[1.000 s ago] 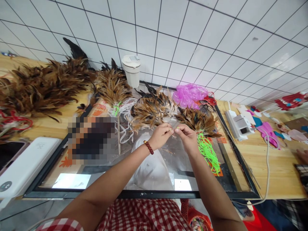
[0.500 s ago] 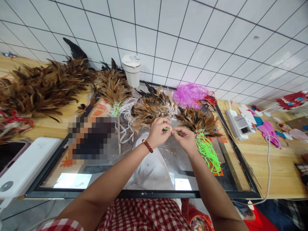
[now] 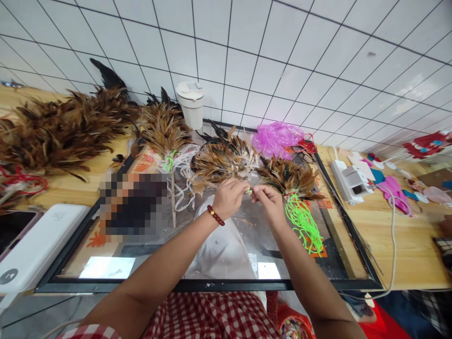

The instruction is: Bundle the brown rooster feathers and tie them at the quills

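Note:
Over the glass-topped board, my left hand [image 3: 230, 197] and my right hand [image 3: 269, 201] meet with pinched fingertips. Between them shows a small bit of bright green cord [image 3: 249, 190], mostly covered by the fingers. A bundle of brown feathers [image 3: 224, 160] lies just beyond my left hand. Another feather bundle [image 3: 289, 176] is beside my right hand, and a hank of green cords [image 3: 304, 223] lies below it. Farther left, a feather bundle on a stick [image 3: 173, 200] has green cord tied round its neck. White cords [image 3: 185, 186] lie beside that stick.
A white lidded cup [image 3: 190, 106] stands against the tiled wall near a pink plastic bag [image 3: 277, 139]. Large feather bundles [image 3: 60, 132] cover the left side. A white power bank [image 3: 45, 245] lies front left; a white power strip [image 3: 349, 179] and its cable are at right.
The green cord between my hands showed as a short straight length and now appears as a small bunched bit. My fingers have shifted slightly around it. The feather bundles have stayed put.

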The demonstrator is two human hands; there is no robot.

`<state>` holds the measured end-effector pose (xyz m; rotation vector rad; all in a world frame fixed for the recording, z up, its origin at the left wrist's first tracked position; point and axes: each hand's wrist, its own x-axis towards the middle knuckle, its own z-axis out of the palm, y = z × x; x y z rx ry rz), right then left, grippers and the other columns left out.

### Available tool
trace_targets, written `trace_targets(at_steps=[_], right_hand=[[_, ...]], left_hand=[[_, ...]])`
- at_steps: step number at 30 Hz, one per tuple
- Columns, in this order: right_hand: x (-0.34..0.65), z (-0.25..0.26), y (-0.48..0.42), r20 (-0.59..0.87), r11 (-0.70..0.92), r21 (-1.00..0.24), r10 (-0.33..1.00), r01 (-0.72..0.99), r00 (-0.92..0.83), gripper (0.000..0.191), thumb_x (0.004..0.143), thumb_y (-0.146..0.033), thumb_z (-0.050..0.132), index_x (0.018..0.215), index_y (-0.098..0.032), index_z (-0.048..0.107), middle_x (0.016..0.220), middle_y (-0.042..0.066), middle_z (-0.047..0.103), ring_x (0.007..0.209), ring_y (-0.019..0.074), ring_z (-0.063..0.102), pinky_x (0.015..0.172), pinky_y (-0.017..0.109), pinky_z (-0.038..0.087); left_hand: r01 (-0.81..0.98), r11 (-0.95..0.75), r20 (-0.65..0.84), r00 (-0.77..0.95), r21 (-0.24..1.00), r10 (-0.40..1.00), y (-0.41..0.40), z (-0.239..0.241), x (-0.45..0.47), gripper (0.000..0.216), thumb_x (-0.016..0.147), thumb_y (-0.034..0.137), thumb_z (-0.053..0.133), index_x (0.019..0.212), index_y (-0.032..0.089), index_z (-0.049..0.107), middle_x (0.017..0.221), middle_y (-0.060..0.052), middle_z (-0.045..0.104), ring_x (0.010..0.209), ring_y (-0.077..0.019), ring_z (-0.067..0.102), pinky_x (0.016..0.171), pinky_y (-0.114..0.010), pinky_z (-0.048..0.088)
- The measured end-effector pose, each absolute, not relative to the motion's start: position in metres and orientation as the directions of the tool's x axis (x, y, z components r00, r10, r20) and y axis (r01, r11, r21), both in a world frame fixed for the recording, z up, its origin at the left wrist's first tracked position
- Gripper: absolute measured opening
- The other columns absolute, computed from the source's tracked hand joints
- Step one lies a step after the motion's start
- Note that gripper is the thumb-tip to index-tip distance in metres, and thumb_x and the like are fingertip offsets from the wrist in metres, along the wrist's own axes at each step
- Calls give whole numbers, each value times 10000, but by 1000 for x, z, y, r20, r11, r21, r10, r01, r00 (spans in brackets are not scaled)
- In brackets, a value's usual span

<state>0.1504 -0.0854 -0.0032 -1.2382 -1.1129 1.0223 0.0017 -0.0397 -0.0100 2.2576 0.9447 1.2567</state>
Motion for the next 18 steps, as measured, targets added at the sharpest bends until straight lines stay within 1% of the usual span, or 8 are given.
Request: trace_targets(at_steps=[3,6,8,10,12,14,15,18], right_hand=[[151,-5,-84,36,45,-998,986,-54,161,213,757,-400,679,870,-226,726,730,-2,665,587,108,533,606,268,449],[152,-2,-83,-14,0,-994,991,-110,133,220,705,-407,718,810,-214,723,681,-4,650,569,105,511,591,267,433],[153,1,-82,-77,-59,-984,992,-169,103,252,647,-414,760,771,-203,703,655,-7,630,555,102,496,562,255,414],[155,3,-82,-152,-138,-962,988,-234,41,293,613,-430,781,744,-195,664,632,-15,598,531,93,468,534,242,389],[156,3,-83,-186,-190,-946,982,-263,-38,323,622,-456,772,730,-196,613,608,-31,548,511,87,432,520,237,365],[156,1,-83,-147,-161,-960,986,-228,-79,331,679,-489,724,733,-203,566,594,-41,502,520,92,413,531,240,351],[157,-1,-83,-106,-117,-977,992,-177,-72,326,719,-499,687,733,-206,546,595,-40,493,536,99,413,546,244,348],[160,-4,-83,27,27,-996,1000,83,7,313,817,-500,579,720,-211,511,603,-31,498,587,120,419,596,259,336]], left_hand=[[319,-682,584,357,658,729,-40,-10,2,210,877,254,474,825,207,671,810,-80,687,800,-192,590,772,-336,421],[338,-676,575,358,655,736,-40,-11,2,210,878,270,483,821,213,677,816,-73,698,798,-182,599,786,-333,427],[340,-676,572,363,653,735,-40,-12,2,211,881,280,484,817,215,674,799,-65,695,789,-176,601,784,-325,432],[311,-679,570,377,664,730,-41,-13,3,214,883,288,482,807,217,668,787,-60,691,779,-172,598,776,-319,434],[273,-683,566,399,678,721,-41,-13,3,214,882,292,480,798,218,662,784,-60,686,772,-172,592,768,-317,430],[240,-683,562,418,689,714,-40,-13,3,212,879,291,478,792,217,657,784,-62,682,763,-173,585,761,-315,425],[230,-679,559,419,697,715,-40,-13,2,211,877,289,476,788,215,654,784,-63,679,762,-173,583,758,-312,423],[218,-619,538,336,754,773,-40,-10,1,192,869,275,479,773,211,633,782,-55,668,764,-168,586,755,-297,424]])
